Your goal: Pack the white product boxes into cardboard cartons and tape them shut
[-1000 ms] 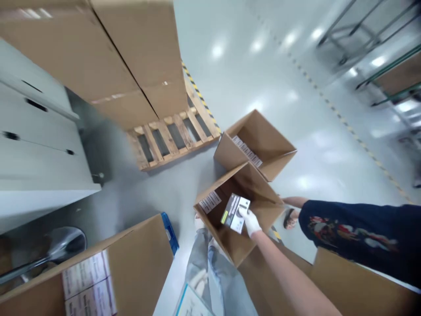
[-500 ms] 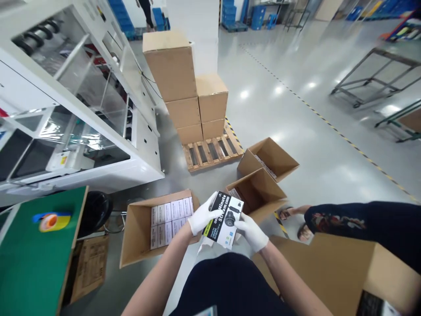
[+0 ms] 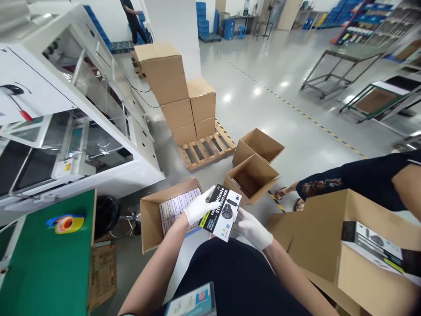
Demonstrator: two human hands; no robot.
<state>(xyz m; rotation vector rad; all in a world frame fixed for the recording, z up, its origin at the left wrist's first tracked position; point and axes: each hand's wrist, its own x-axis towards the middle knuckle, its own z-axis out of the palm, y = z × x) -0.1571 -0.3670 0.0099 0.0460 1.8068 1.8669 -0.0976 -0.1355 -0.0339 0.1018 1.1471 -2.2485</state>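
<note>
I hold a small black and white product box (image 3: 221,212) in front of me with both white-gloved hands. My left hand (image 3: 198,207) grips its left edge and my right hand (image 3: 252,229) holds its lower right side. Below it on the floor stands an open carton (image 3: 151,219) packed with white labelled boxes. Two open empty cartons (image 3: 251,177) sit just beyond it. At my right, a large open carton (image 3: 332,245) holds another dark product box (image 3: 375,245).
A white machine (image 3: 66,118) fills the left side, with a green table (image 3: 46,263) bearing a tape roll (image 3: 66,223). Stacked cartons (image 3: 179,94) rest on a wooden pallet (image 3: 205,150). A person in dark patterned clothing (image 3: 355,177) stands at the right. Metal carts (image 3: 338,66) stand far right.
A second ago my right hand alone held the product box inside an empty floor carton. The box has since come up in front of me into both hands, and my view has risen.
</note>
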